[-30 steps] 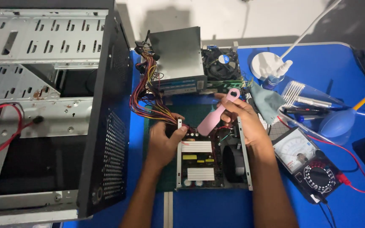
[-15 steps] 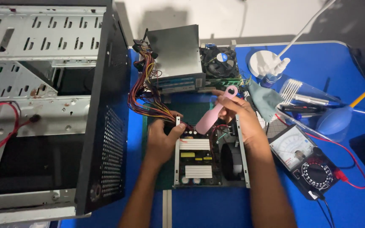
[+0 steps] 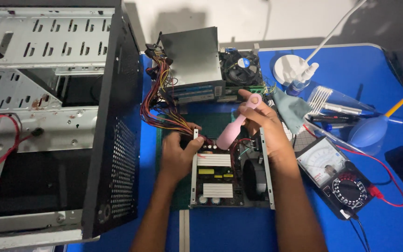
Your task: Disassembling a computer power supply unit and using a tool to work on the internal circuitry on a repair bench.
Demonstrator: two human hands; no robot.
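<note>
Fingers of the right hand point(image 3: 264, 122) wrap around a pink handheld tool point(image 3: 235, 126), its lower tip angled down over the opened power supply unit point(image 3: 229, 175) on the green mat point(image 3: 177, 196). Left hand point(image 3: 178, 156) grips the unit's top-left corner, where the bundle of coloured wires point(image 3: 164, 114) enters. An analogue multimeter point(image 3: 339, 179) lies nearby on the right.

The computer case point(image 3: 47, 116) is cut off at the left edge, and the left hand point(image 3: 177, 156) hides the board's corner.
</note>
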